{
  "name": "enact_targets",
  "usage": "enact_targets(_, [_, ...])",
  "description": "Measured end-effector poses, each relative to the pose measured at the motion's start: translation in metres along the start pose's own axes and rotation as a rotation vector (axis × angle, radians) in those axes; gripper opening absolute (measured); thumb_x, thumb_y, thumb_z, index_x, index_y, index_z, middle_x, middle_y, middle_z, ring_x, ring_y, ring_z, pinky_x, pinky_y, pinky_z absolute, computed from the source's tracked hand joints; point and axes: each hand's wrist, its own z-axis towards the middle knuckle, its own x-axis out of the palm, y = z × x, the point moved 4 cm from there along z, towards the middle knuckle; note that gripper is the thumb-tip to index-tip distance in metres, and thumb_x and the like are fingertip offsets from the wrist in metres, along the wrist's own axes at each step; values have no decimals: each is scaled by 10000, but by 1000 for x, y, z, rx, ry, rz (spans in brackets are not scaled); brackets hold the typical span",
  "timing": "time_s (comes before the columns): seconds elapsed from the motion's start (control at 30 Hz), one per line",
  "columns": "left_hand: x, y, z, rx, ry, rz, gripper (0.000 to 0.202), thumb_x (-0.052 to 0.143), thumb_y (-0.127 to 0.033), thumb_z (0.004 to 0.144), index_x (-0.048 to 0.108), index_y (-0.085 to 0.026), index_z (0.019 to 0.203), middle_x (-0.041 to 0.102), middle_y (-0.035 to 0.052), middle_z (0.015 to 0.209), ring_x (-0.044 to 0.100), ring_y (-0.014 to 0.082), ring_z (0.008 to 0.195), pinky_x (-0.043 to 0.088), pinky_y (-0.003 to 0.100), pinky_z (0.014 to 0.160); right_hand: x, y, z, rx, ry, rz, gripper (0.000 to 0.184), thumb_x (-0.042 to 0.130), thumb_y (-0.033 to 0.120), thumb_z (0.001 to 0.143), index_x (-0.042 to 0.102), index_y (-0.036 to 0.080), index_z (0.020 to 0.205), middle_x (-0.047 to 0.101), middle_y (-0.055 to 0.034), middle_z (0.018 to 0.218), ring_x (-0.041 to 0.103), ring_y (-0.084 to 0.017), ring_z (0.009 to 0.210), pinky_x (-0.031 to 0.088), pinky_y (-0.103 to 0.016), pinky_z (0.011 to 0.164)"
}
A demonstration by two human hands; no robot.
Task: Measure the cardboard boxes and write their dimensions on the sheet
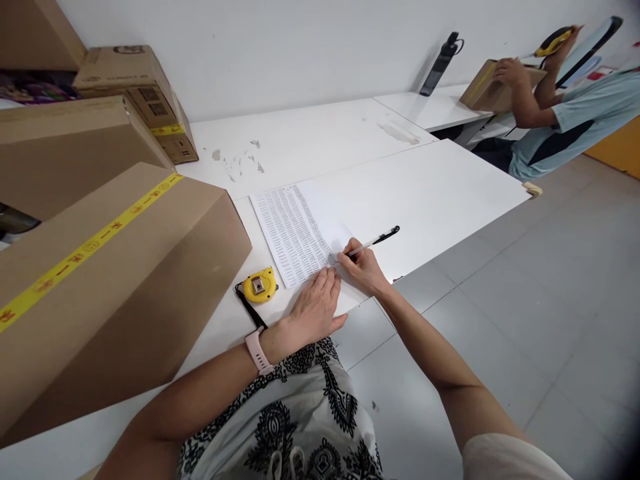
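A sheet of paper [290, 230] covered with columns of handwriting lies on the white table. My left hand [317, 300] rests flat across its lower edge, fingers stretched out. In my right hand [364, 267] is a pen [375, 241] with a clear barrel and black cap end, its tip down near the last written column. The tip itself is hidden by my fingers. Left of the paper sits a yellow tape measure [259, 285] with a black wrist strap, close to my left wrist.
A large taped cardboard box [130, 267] fills the left side, with more boxes [125, 80] behind it. A dark water bottle [440, 65] stands by the wall. At far right, a co-worker in a light blue shirt [595, 117] handles a small carton [483, 87] and a yellow-black tool [553, 41].
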Motion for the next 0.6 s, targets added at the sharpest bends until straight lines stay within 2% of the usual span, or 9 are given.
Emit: enact_targets(0.6, [-2,-1,0,-9,26,20,746,478,-504,947,448,73,1419,470,293,1493,420,367,1387,307,450,1154,-2,4,1,6,-13,-54,177,562,275,812,426,233,708,408,62,562,379,-120,554,311,-286,555])
